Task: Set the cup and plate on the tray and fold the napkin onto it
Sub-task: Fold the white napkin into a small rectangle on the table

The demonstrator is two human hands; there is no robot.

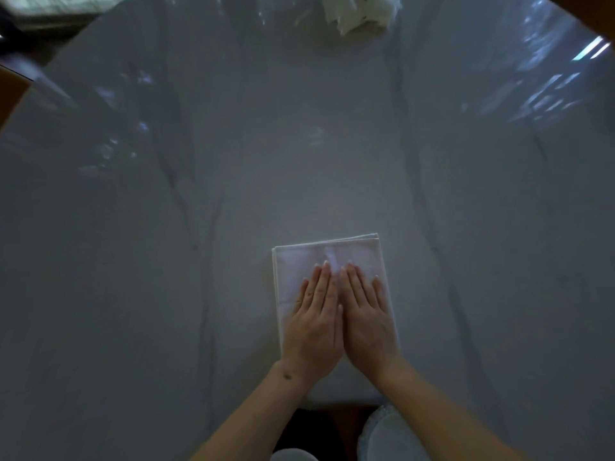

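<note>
Beneath both palms, near the table's front edge, lies the white folded cloth napkin (319,261), a neat rectangle whose layered edges show along its far side and its left side. The left hand (317,316) and the right hand (364,314) rest flat on its near half, side by side and touching along the index fingers. All fingers are straight, held close together and pressed down; neither hand curls round or pinches anything. Placing the hands this way spreads pressure over the cloth, which probably serves to flatten the layers and set the crease so the fold does not spring open.

Beyond the fingertips, the far part of the napkin is uncovered and lies smooth. Farther ahead stretches the glossy grey marble-patterned table (233,178), and well beyond the fingertips, at its far edge, sits a crumpled white paper or cloth bundle (359,11), whose nature cannot be told.

No cup, plate or tray shows in this view, so the napkin rests directly on the table, not on a tray. Judged from this, the folding step is at or close to its end, while transfer onto the tray remains to be done.
</note>
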